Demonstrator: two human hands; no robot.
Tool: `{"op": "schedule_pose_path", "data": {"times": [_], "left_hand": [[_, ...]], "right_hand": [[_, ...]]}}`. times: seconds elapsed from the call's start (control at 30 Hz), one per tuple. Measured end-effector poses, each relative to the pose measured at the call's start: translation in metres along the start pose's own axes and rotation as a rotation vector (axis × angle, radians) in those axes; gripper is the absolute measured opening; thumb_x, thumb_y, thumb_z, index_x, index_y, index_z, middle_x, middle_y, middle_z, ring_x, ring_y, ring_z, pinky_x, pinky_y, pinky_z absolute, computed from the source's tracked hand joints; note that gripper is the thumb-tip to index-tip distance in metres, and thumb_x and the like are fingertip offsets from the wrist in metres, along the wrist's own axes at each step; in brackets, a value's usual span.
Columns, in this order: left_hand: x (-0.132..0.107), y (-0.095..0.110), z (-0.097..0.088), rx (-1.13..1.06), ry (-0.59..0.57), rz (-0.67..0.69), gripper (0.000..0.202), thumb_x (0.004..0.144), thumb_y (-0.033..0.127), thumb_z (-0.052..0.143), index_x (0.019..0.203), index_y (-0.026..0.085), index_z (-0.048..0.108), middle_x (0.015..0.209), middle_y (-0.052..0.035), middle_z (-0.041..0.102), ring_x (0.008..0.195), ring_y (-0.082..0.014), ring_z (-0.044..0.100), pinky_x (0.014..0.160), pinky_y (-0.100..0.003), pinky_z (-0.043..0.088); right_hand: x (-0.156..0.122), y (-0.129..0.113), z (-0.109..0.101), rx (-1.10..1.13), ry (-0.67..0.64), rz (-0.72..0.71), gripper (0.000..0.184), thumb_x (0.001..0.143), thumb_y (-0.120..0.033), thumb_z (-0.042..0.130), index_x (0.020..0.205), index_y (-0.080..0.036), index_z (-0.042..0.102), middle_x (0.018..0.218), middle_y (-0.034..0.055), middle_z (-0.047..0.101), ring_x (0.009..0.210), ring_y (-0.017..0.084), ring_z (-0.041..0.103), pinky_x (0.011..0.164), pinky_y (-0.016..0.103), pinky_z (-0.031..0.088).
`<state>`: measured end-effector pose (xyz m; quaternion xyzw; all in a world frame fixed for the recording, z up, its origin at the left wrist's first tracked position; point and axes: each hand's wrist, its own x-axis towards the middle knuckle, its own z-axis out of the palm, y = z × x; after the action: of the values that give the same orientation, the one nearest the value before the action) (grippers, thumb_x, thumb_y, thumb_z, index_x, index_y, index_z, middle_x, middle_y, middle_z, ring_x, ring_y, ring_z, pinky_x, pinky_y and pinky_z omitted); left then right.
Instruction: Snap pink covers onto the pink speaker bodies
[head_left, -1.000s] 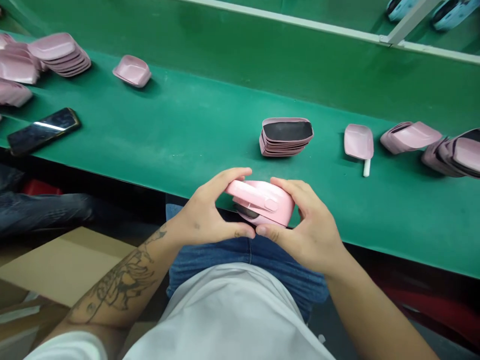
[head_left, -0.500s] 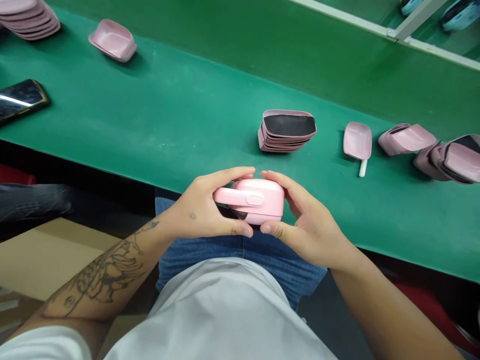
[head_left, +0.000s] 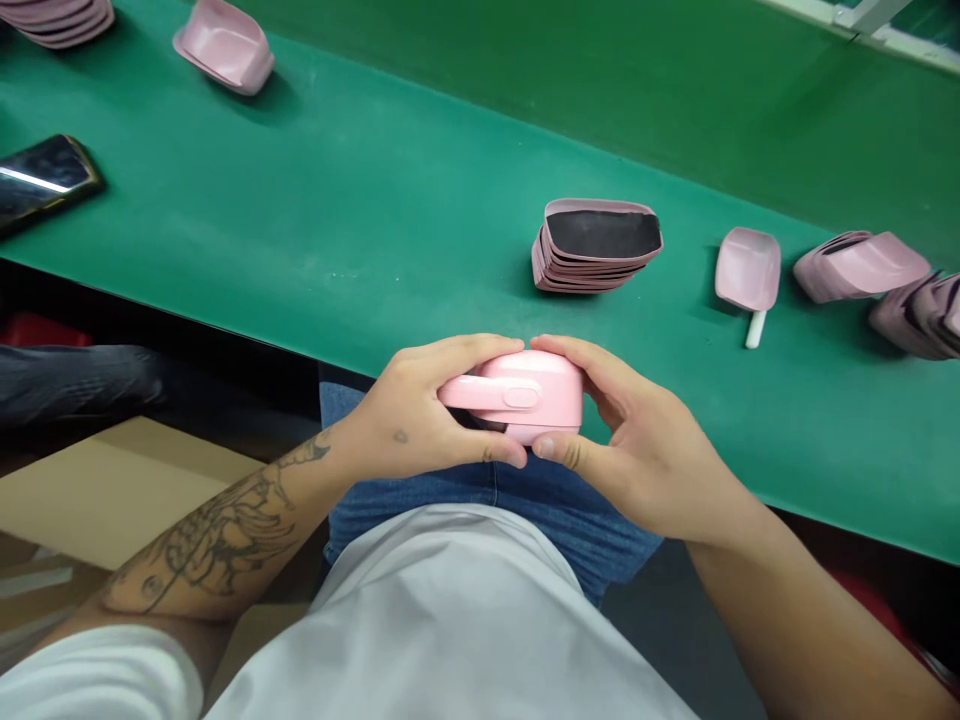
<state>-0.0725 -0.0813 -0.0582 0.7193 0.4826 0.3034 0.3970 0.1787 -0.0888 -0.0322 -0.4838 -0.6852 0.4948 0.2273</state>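
Phone lies on the green bench mat at the far left, its dark screen catching a streak of light, and a lone pink shell sits further along the mat. Below the bench edge, a dark trouser leg and a cardboard box fill the lower left.

Left hand curls around the narrow, bar-marked end of a pink plastic case, fingers over the top and thumb beneath. The case is held in front of the body, over the blue jeans and near the bench edge. Its long axis runs roughly level from left to right across the view, with the narrow end toward the left hand and the rounded, bulkier end toward the right. Both hands are about equally close, each closed firmly on its own end, and their fingertips almost meet along the top.

Right hand cups that rounded end, thumb underneath and fingers arched over it. Further right on the mat stand a stack of pink shells with a dark lining, a pink scoop-shaped piece with a white stem, and more pink shells.
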Motion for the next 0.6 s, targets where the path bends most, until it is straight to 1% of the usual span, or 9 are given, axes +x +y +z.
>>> {"op": "schedule_pose_path", "data": {"times": [0.07, 0.13, 0.2, 0.3, 0.37, 0.43, 0.5, 0.6], "left_hand": [[0.004, -0.003, -0.001, 0.003, -0.036, 0.035, 0.097, 0.058, 0.063, 0.100, 0.140, 0.019, 0.071, 0.139, -0.0110, 0.076, 0.124, -0.0309, 0.074, 0.111, -0.035, 0.057], [0.008, -0.003, -0.002, 0.015, -0.079, 0.057, 0.098, 0.060, 0.060, 0.101, 0.144, 0.019, 0.067, 0.144, -0.0114, 0.072, 0.129, -0.0312, 0.071, 0.113, -0.035, 0.055], [0.012, -0.002, -0.001, 0.031, -0.102, 0.062, 0.095, 0.064, 0.053, 0.101, 0.146, 0.020, 0.064, 0.145, -0.0103, 0.072, 0.129, -0.0304, 0.071, 0.114, -0.035, 0.054], [0.015, 0.001, 0.003, 0.035, -0.080, 0.075, 0.089, 0.067, 0.043, 0.100, 0.145, 0.021, 0.064, 0.139, -0.0076, 0.074, 0.120, -0.0276, 0.073, 0.110, -0.034, 0.056], [0.016, 0.004, 0.006, 0.028, -0.054, 0.108, 0.084, 0.067, 0.038, 0.099, 0.142, 0.021, 0.065, 0.137, -0.0069, 0.075, 0.119, -0.0266, 0.073, 0.109, -0.034, 0.056], [0.018, 0.006, 0.009, 0.016, -0.037, 0.133, 0.077, 0.067, 0.033, 0.098, 0.137, 0.022, 0.067, 0.134, -0.0062, 0.075, 0.117, -0.0258, 0.073, 0.108, -0.034, 0.056], [0.018, 0.008, 0.012, -0.004, -0.025, 0.128, 0.072, 0.066, 0.030, 0.097, 0.132, 0.023, 0.068, 0.130, -0.0051, 0.075, 0.114, -0.0249, 0.073, 0.104, -0.034, 0.057], [0.018, 0.009, 0.015, -0.032, 0.005, 0.116, 0.066, 0.066, 0.028, 0.096, 0.126, 0.023, 0.069, 0.124, -0.0044, 0.076, 0.108, -0.0237, 0.073, 0.097, -0.034, 0.059]], "right_hand": [[0.001, 0.003, -0.006, -0.030, -0.043, -0.019, 0.079, 0.093, -0.049, 0.081, 0.162, -0.034, 0.046, 0.171, 0.0057, 0.048, 0.156, 0.037, 0.049, 0.132, 0.060, 0.040], [0.003, 0.008, -0.013, -0.058, -0.082, -0.068, 0.080, 0.097, -0.049, 0.077, 0.167, -0.038, 0.040, 0.175, 0.0021, 0.042, 0.160, 0.037, 0.043, 0.134, 0.060, 0.036], [0.005, 0.012, -0.021, -0.083, -0.117, -0.121, 0.079, 0.098, -0.048, 0.076, 0.167, -0.041, 0.039, 0.175, -0.0006, 0.042, 0.161, 0.036, 0.042, 0.135, 0.059, 0.034], [0.006, 0.019, -0.027, -0.070, -0.141, -0.155, 0.079, 0.099, -0.047, 0.075, 0.168, -0.043, 0.036, 0.176, -0.0010, 0.040, 0.162, 0.036, 0.040, 0.135, 0.060, 0.034], [0.006, 0.022, -0.027, -0.037, -0.149, -0.158, 0.084, 0.098, -0.047, 0.076, 0.170, -0.042, 0.033, 0.178, 0.0004, 0.036, 0.163, 0.037, 0.038, 0.135, 0.061, 0.035], [0.004, 0.024, -0.023, -0.003, -0.140, -0.163, 0.088, 0.095, -0.048, 0.079, 0.170, -0.042, 0.032, 0.179, 0.0019, 0.035, 0.164, 0.038, 0.037, 0.134, 0.061, 0.036], [0.002, 0.025, -0.018, 0.017, -0.112, -0.167, 0.088, 0.094, -0.049, 0.081, 0.169, -0.041, 0.035, 0.177, 0.0034, 0.039, 0.162, 0.038, 0.040, 0.134, 0.060, 0.036], [0.001, 0.023, -0.015, 0.027, -0.066, -0.170, 0.083, 0.095, -0.048, 0.080, 0.167, -0.039, 0.039, 0.173, 0.0051, 0.044, 0.159, 0.037, 0.044, 0.134, 0.058, 0.038]]}}
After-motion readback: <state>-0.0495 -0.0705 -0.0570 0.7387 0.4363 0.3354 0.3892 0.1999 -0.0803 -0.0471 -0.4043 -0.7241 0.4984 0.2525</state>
